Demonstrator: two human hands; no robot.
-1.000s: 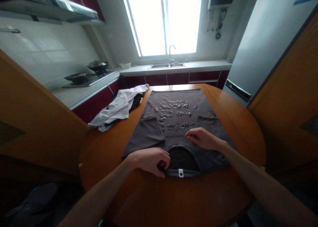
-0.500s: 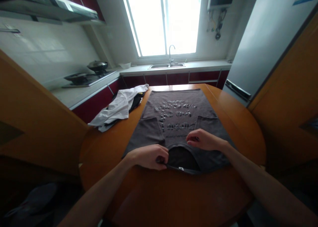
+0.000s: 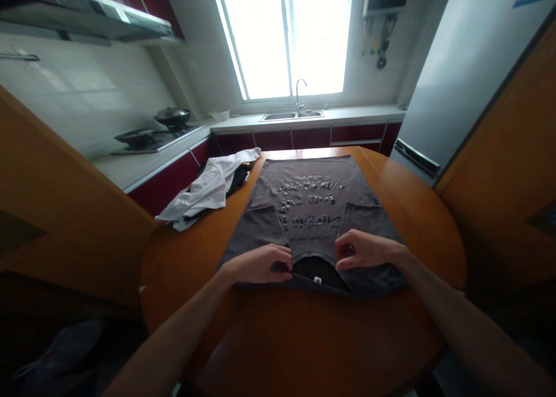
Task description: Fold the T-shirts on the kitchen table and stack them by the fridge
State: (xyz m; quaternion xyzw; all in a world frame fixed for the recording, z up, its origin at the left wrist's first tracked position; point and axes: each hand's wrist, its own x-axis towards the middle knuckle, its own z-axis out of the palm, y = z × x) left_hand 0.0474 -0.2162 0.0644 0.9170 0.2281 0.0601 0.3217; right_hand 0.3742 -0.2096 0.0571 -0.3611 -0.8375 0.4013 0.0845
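A dark grey T-shirt point(image 3: 310, 194) with raised lettering lies flat on the table, its neckline towards me and its sleeves folded inward. My left hand point(image 3: 263, 263) is closed in a pinch on the left side of the collar. On the other side of the neck opening is my right hand point(image 3: 367, 249), its fingers curved and the thumb apart from them, with no cloth visible between. A small white label point(image 3: 317, 280) shows inside the back of the neck.
The round wooden table point(image 3: 321, 339) bears a heap of white and black clothes point(image 3: 208, 182) at its left edge. Beyond it are a counter with a sink point(image 3: 280, 116), and pans on a stove point(image 3: 171, 117) to the left. A fridge point(image 3: 464, 66) stands at the right.
My left hand has moved slightly away from me, and the near collar edge has shifted with it. My right hand has gone a little right and nearer to me, its thumb spreading from the fingers.
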